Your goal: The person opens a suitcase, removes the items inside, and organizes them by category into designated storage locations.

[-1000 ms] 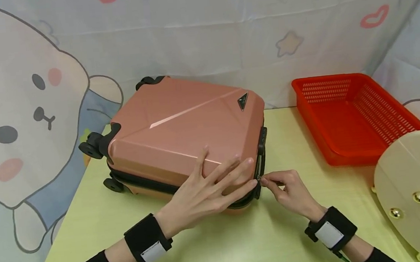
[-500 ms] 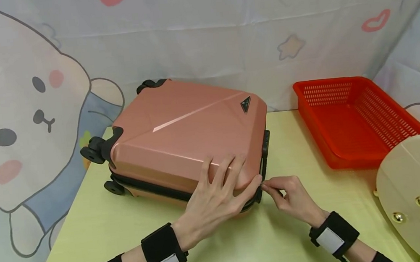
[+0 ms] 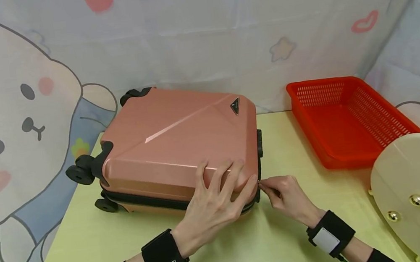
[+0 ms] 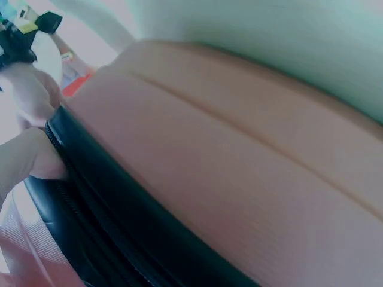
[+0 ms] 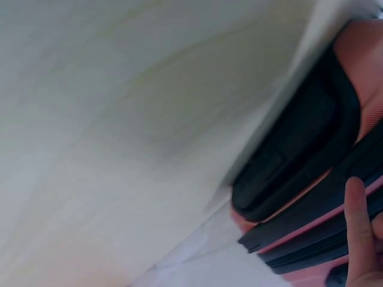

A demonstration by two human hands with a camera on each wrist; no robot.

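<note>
A rose-gold hard-shell suitcase (image 3: 180, 138) lies flat on the table, its wheels to the left. My left hand (image 3: 217, 206) rests with spread fingers on the lid's near right corner, its thumb along the edge. In the left wrist view, a thumb (image 4: 45, 158) presses by the black zipper band (image 4: 114, 221). My right hand (image 3: 286, 195) pinches a small zipper pull at that corner's right side, mostly hidden by the fingertips. The right wrist view shows a finger (image 5: 357, 224) against the black zipper strips, below the suitcase's black side handle (image 5: 293, 149).
A red plastic basket (image 3: 307, 134) stands at the back right. In front of it is a cream rounded case (image 3: 396, 172) with gold studs. A printed cloth backdrop (image 3: 193, 31) hangs behind the pale yellow table (image 3: 129, 244).
My left hand has turned, its fingers now pointing more toward the back. The suitcase's wheeled end has swung slightly toward me. My right hand keeps its pinch at the corner; the head view has shifted.
</note>
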